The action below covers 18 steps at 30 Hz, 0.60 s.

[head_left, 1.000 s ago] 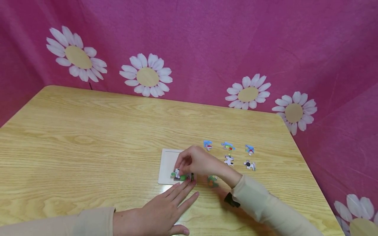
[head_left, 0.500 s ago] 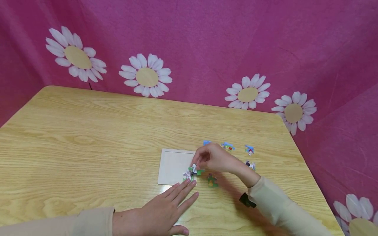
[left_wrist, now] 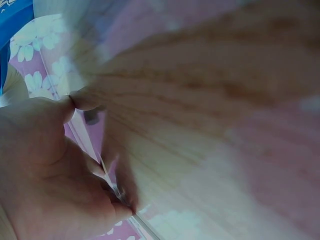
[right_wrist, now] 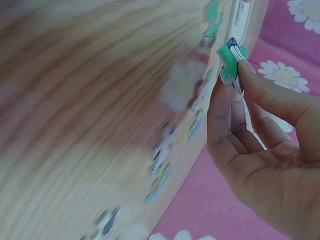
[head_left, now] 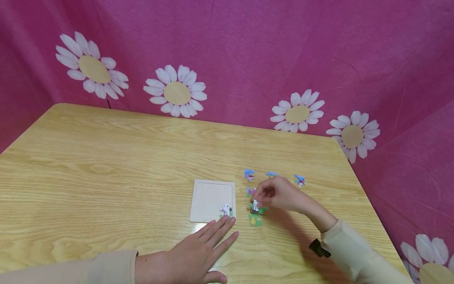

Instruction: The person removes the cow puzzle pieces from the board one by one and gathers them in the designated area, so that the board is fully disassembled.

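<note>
One puzzle tray (head_left: 207,197) lies on the table (head_left: 106,165), with one piece (head_left: 225,211) in its near right corner. Right of the tray, six more pieces show: three blue, one pink-green, one green with a duck, one pinched by fingers. Two hands appear.

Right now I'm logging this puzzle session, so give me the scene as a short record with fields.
left hand: flat on the table, fingertips at the tray's near edge
right hand: pinches a green puzzle piece
tray: one piece in its near right corner
loose pieces: right of the tray
</note>
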Available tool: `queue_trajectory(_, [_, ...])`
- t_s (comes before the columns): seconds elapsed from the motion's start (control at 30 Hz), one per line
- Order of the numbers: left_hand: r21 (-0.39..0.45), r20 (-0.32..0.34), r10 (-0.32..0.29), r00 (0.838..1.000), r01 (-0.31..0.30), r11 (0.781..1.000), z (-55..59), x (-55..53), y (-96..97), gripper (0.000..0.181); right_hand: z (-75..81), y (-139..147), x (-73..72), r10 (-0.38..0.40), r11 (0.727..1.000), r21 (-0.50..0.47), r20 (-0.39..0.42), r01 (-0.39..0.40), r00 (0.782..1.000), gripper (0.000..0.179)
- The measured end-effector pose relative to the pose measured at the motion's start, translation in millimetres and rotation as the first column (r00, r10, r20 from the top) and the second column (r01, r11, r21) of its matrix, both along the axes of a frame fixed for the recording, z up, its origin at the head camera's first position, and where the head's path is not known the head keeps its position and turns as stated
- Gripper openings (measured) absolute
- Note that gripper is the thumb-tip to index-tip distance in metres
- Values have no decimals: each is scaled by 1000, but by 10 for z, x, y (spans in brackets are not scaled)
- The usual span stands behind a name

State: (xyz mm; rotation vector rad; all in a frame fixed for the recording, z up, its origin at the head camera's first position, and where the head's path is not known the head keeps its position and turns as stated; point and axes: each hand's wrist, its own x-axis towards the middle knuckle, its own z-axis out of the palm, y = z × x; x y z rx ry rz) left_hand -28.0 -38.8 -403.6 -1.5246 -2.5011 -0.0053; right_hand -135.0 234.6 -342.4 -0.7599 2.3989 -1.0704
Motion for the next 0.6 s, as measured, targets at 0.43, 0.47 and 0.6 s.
queue_trajectory(0.43, [15, -49, -4, 999, 5, 1000, -19, 0, -3, 80, -54, 382, 116, -62, 998, 32, 40, 61, 997, 9])
queue_trajectory(0.47, [18, -55, -6, 998, 7, 1000, -19, -1, -4, 80, -59, 394, 125, -67, 997, 33, 45, 66, 997, 9])
queue_trajectory(0.6, [11, -35, -8, 999, 8, 1000, -19, -6, -4, 80, -84, 424, 159, -80, 996, 42, 47, 78, 996, 9])
